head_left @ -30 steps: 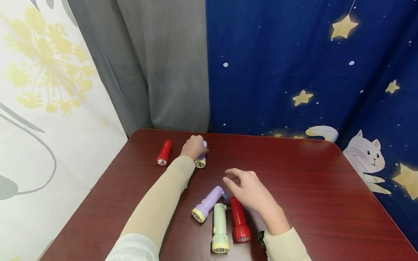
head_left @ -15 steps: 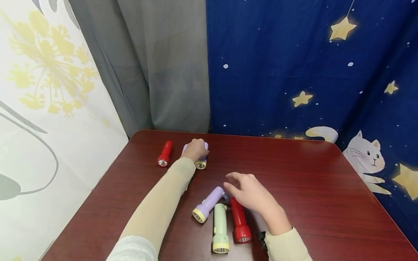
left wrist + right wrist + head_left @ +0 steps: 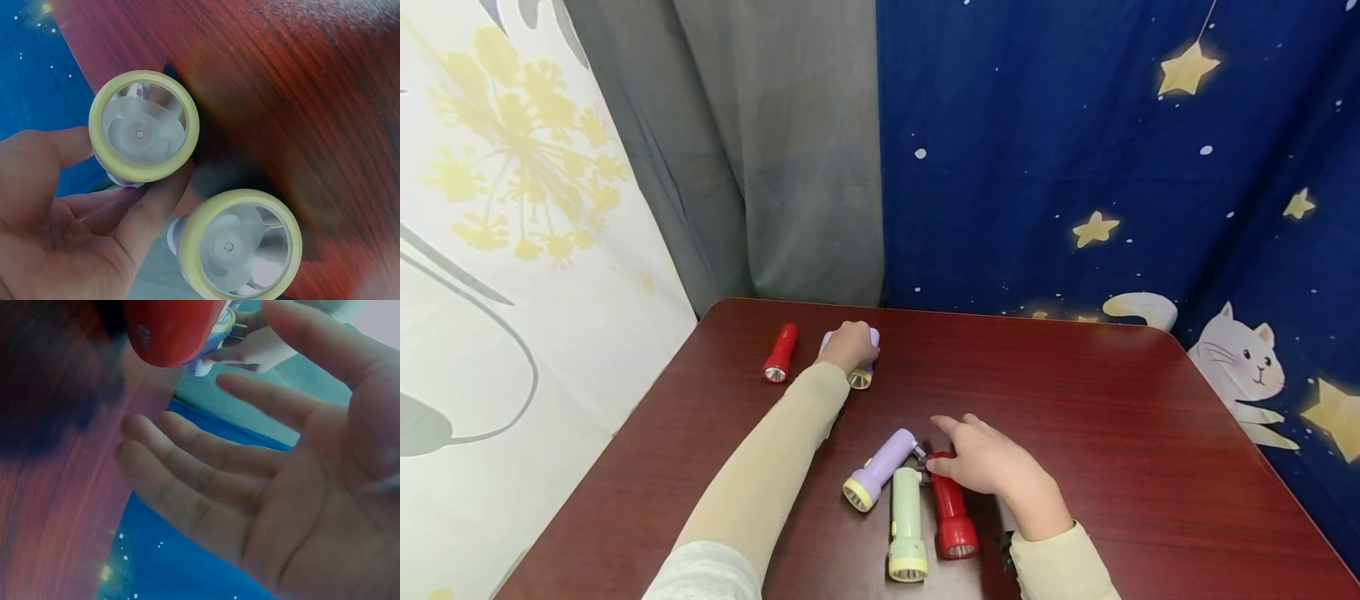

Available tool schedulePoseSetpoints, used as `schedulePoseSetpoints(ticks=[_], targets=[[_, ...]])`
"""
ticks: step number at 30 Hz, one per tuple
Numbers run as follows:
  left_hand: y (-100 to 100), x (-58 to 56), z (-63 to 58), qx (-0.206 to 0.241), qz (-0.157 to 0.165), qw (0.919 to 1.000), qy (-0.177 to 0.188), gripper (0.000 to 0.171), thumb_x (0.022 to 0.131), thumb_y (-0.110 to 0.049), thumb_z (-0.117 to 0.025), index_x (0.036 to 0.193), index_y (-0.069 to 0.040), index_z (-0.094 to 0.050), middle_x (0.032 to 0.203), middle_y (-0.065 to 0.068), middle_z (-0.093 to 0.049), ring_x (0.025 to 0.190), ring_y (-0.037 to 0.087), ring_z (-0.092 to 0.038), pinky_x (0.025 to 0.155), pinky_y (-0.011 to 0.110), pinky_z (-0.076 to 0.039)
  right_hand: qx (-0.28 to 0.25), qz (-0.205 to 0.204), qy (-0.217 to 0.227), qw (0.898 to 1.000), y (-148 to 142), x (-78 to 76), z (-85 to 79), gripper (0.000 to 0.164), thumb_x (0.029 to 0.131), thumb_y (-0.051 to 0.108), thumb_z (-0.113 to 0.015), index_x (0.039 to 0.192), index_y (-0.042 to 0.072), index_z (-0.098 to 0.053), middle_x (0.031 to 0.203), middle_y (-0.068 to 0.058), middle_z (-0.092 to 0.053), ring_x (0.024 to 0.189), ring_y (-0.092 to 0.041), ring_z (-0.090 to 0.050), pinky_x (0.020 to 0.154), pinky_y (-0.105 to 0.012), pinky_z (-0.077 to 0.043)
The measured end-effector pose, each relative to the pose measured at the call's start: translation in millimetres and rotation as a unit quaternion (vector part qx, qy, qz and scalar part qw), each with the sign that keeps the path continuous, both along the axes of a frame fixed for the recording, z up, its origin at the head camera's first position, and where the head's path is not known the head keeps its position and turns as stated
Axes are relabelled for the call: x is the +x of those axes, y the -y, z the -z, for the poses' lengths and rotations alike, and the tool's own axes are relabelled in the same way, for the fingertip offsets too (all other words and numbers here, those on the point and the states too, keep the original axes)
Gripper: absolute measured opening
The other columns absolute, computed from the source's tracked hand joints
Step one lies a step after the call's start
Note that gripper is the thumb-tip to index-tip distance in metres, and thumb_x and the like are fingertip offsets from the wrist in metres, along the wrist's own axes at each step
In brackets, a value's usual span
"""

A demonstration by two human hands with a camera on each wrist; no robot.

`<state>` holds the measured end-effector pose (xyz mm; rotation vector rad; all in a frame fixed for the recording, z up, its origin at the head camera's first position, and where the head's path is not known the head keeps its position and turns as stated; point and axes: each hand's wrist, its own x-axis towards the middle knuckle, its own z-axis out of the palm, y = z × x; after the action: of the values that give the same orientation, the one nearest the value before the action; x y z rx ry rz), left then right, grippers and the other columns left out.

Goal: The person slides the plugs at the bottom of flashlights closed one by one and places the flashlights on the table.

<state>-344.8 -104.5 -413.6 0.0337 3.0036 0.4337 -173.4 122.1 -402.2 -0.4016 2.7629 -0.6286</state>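
Dipping nearer since the earlier frame, the right hand (image 3: 996,462) is spreading loosely, grasping nothing, over the near red flashlight (image 3: 953,512); the left hand (image 3: 848,346) is gripping a far lilac flashlight (image 3: 144,125) beside its twin (image 3: 240,244). Grey (image 3: 808,150) and starry blue curtains (image 3: 1015,167) are hanging beyond the reddish surface (image 3: 1097,408).

Whitish fabric (image 3: 706,573) overlaps one long cream sleeve (image 3: 769,458).

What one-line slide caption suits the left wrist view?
Left hand holding a yellow-rimmed flashlight, a second flashlight beside it.
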Motion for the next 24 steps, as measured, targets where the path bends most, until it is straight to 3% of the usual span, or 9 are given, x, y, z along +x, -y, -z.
schedulePoseSetpoints(ticks=[4, 9, 13, 16, 24], targets=[[-1, -0.5, 0.1, 0.000, 0.005, 1.0000, -0.002, 0.029, 0.100, -0.029, -0.070, 0.109, -0.002, -0.071, 0.111, 0.018, -0.073, 0.090, 0.029, -0.070, 0.094, 0.048, -0.059, 0.011, 0.010, 0.035, 0.999, 0, -0.9, 3.2, 0.080, 0.089, 0.034, -0.086, 0.156, 0.006, -0.051, 0.142, -0.020, -0.066, 0.130, -0.034, -0.063, 0.110, -0.059, -0.054], [-1, 0.4, 0.1, 0.000, 0.009, 1.0000, 0.003, 0.032, 0.101, -0.031, -0.070, 0.110, -0.001, -0.072, 0.112, 0.019, -0.074, 0.092, 0.029, -0.070, 0.095, 0.046, -0.060, 0.022, 0.003, 0.058, 0.998, 2, -0.8, 6.7, 0.075, 0.089, 0.035, -0.085, 0.149, 0.000, -0.057, 0.126, -0.015, -0.072, 0.108, -0.025, -0.067, 0.100, -0.053, -0.059], [-2, 1.5, -1.4, -0.003, 0.009, 1.0000, 0.003, 0.033, 0.102, -0.033, -0.070, 0.113, -0.001, -0.071, 0.115, 0.019, -0.073, 0.096, 0.030, -0.071, 0.096, 0.047, -0.060, 0.026, 0.007, 0.068, 0.997, 3, 1.6, 7.9, 0.042, 0.090, 0.035, -0.083, 0.110, 0.000, -0.072, 0.091, -0.010, -0.070, 0.078, -0.020, -0.065, 0.071, -0.039, -0.058], [-3, 1.5, -4.0, -0.004, 0.013, 0.9999, -0.006, 0.033, 0.102, -0.033, -0.069, 0.114, -0.003, -0.071, 0.117, 0.019, -0.073, 0.099, 0.031, -0.072, 0.097, 0.048, -0.060, 0.024, 0.012, 0.072, 0.997, 4, 3.0, 8.3, 0.034, 0.092, 0.036, -0.082, 0.082, 0.008, -0.066, 0.073, -0.007, -0.063, 0.061, -0.019, -0.062, 0.057, -0.032, -0.049], [-5, 7.8, -13.1, -0.002, 0.009, 0.9997, -0.023, 0.035, 0.104, -0.034, -0.067, 0.121, -0.003, -0.067, 0.120, 0.019, -0.071, 0.105, 0.034, -0.073, 0.098, 0.051, -0.060, 0.001, 0.014, 0.076, 0.997, 5, 2.9, 13.8, 0.034, 0.093, 0.033, -0.082, 0.079, 0.009, -0.064, 0.069, -0.008, -0.063, 0.053, -0.021, -0.067, 0.053, -0.031, -0.053]])
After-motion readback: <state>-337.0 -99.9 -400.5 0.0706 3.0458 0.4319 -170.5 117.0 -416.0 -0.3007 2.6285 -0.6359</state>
